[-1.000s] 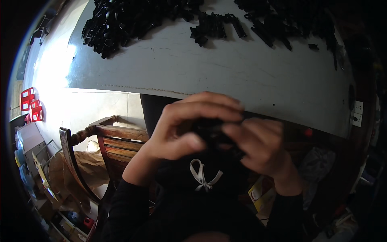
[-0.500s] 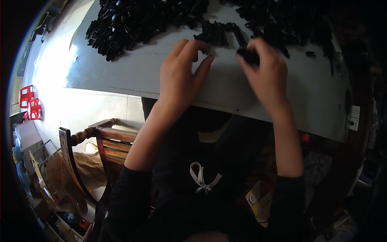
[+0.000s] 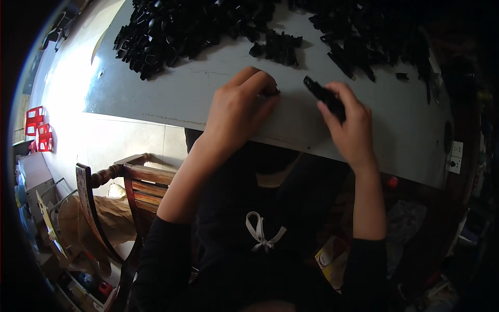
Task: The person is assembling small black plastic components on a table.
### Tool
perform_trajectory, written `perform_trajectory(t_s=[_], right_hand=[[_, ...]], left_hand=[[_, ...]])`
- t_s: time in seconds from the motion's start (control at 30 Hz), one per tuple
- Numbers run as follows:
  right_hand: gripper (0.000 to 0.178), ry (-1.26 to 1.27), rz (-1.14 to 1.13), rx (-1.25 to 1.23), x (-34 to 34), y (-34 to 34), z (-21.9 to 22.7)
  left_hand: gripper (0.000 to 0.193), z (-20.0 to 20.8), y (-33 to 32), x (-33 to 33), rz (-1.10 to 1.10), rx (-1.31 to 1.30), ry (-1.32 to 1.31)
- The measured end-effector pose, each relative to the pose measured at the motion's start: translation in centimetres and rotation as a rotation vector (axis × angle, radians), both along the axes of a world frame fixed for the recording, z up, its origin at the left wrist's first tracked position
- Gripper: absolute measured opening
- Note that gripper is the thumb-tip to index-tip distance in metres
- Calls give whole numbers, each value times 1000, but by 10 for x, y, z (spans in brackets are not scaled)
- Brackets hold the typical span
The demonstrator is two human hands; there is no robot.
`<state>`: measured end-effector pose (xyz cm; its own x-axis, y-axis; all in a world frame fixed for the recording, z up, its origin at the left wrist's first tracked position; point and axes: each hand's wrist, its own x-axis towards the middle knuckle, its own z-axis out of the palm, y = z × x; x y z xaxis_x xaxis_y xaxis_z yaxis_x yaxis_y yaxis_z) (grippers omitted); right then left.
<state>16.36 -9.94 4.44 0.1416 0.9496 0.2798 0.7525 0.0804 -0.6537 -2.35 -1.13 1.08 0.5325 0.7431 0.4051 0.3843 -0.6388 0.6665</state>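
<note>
My right hand (image 3: 349,119) grips a long black plastic part (image 3: 325,94) between thumb and fingers. The part tilts, its narrow end pointing up and left, its other end hidden in the palm. To its left, my left hand (image 3: 239,104) is closed in a pinch, with a small dark piece (image 3: 276,91) just showing at the fingertips; its shape is mostly hidden. Both hands are above the near part of the grey table (image 3: 176,96), apart from each other. Beyond them lies a small cluster of black plastic parts (image 3: 280,48).
A large heap of small black pieces (image 3: 171,34) covers the far left of the table. Another pile of longer black parts (image 3: 369,39) lies far right, with a single piece (image 3: 402,76) beside it. A wooden chair (image 3: 150,182) stands left, red stools (image 3: 34,120) further off.
Both hands have come nearer to me, away from the cluster. My left fingers, apart before, have closed in a pinch. The long part in my right hand now shows more plainly.
</note>
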Motion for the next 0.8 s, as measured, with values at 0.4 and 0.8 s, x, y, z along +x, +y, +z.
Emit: perform_trajectory(t_s=[0.4,0.8], right_hand=[[43,-136,187,-17,-5,-33,20],[24,-58,433,188,-40,-38,4]], left_hand=[[16,22,-25,-16,-239,-226,-242],[44,24,-49,-2,-606,-1004,-883]])
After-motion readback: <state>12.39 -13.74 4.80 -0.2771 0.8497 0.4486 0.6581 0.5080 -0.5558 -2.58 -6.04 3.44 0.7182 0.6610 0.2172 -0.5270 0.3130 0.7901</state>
